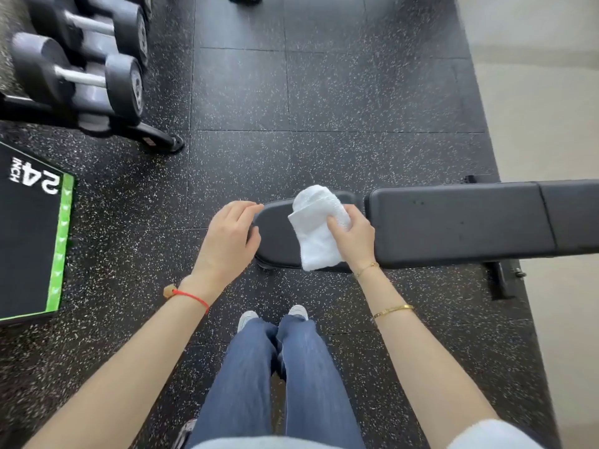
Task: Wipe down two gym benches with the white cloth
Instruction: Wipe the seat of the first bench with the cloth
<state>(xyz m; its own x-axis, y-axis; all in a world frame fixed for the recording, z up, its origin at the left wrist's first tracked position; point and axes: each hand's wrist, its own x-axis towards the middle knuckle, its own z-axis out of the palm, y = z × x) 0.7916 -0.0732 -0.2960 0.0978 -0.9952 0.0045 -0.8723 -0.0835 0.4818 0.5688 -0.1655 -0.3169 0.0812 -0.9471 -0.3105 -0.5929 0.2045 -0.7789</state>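
Observation:
A black padded gym bench (453, 222) runs from the middle of the view to the right edge, with its small seat pad at the left end. A folded white cloth (316, 231) lies across that seat pad. My right hand (351, 236) presses down on the cloth and grips its right side. My left hand (228, 238) rests on the rounded left end of the seat pad, fingers curled over its edge. Only one bench is in view.
A dumbbell rack (87, 69) with heavy dumbbells stands at the upper left. A black and green plyo box (29, 234) marked 24 inch sits at the left. The floor is speckled black rubber (291, 108); a pale floor strip (551, 108) lies at the right.

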